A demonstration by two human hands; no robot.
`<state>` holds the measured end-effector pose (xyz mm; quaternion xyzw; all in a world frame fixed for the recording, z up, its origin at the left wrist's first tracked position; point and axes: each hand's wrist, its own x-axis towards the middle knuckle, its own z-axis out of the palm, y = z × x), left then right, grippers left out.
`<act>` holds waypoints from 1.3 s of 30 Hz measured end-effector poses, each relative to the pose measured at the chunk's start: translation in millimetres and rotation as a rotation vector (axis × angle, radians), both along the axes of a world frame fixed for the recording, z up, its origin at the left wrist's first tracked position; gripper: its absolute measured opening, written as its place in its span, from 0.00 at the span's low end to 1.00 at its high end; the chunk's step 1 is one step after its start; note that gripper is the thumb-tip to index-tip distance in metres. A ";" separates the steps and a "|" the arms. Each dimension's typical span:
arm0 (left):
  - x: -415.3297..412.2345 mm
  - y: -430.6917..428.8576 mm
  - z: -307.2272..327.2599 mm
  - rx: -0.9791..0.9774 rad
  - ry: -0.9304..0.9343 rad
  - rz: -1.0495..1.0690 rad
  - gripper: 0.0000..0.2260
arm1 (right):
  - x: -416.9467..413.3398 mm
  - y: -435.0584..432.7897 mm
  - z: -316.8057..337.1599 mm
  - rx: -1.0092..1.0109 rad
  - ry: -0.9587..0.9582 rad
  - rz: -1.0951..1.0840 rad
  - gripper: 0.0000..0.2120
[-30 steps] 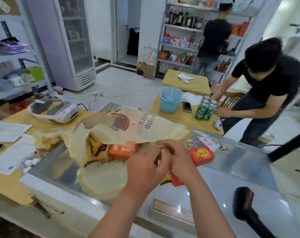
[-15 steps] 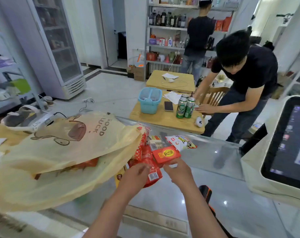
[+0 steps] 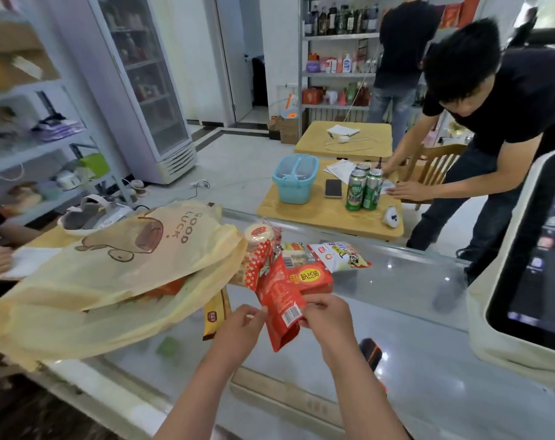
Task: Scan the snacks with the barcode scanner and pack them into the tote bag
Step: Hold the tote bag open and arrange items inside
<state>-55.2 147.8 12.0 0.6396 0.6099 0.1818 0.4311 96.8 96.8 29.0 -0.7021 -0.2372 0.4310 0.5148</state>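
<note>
A red snack pouch [image 3: 280, 304] with a white barcode label is held over the glass counter [image 3: 412, 312]. My left hand [image 3: 241, 328] pinches its left edge and my right hand [image 3: 328, 315] pinches its right edge. Behind it lie a red-orange box [image 3: 311, 276], a white-and-red packet [image 3: 339, 254], a dotted red-and-white pack [image 3: 257, 265] and a yellow bar [image 3: 217, 312]. The yellow tote bag [image 3: 111, 268] printed "GOOD LUCK" lies on its side at the left with orange packs inside. The black-and-orange barcode scanner [image 3: 369, 352] shows partly behind my right forearm.
A checkout screen [image 3: 536, 265] stands at the right edge. Beyond the counter, a wooden table [image 3: 317, 214] carries a blue basket [image 3: 295, 179], green cans [image 3: 363, 188] and a phone; a person in black leans over it. Another person's hand rests at the far left.
The view has shifted right from the bag to the snack pile. My hands left the bag's opening and lifted the red pouch out of the pile, one on each edge.
</note>
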 end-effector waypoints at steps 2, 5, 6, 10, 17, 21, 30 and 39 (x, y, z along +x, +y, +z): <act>10.1 -5.9 6.2 -0.237 -0.110 0.120 0.20 | 9.1 -8.9 9.4 0.035 0.053 -0.011 0.10; 28.3 -17.1 14.3 -0.607 -0.479 0.170 0.29 | 19.4 -26.2 25.0 0.126 0.177 0.005 0.09; 34.4 -21.0 17.0 -0.689 -0.611 0.161 0.29 | 21.7 -32.1 29.8 0.157 0.202 0.018 0.10; 56.6 -32.4 26.2 -0.748 -0.929 0.075 0.26 | 27.3 -51.2 42.3 0.262 0.257 -0.003 0.08; 57.8 -22.3 50.0 -0.340 -0.985 -0.222 0.37 | 29.0 -71.0 53.8 0.219 0.154 -0.002 0.11; 44.4 -14.9 64.7 -0.260 -0.934 -0.277 0.34 | 9.1 -72.8 66.2 0.283 0.183 0.027 0.10; -2.6 -2.0 68.8 -0.504 -0.896 -0.363 0.23 | -53.1 -58.3 83.6 0.218 0.033 -0.090 0.05; -23.5 -0.5 58.1 -0.457 -1.019 -0.358 0.23 | -98.2 -62.3 89.8 0.202 0.028 -0.244 0.02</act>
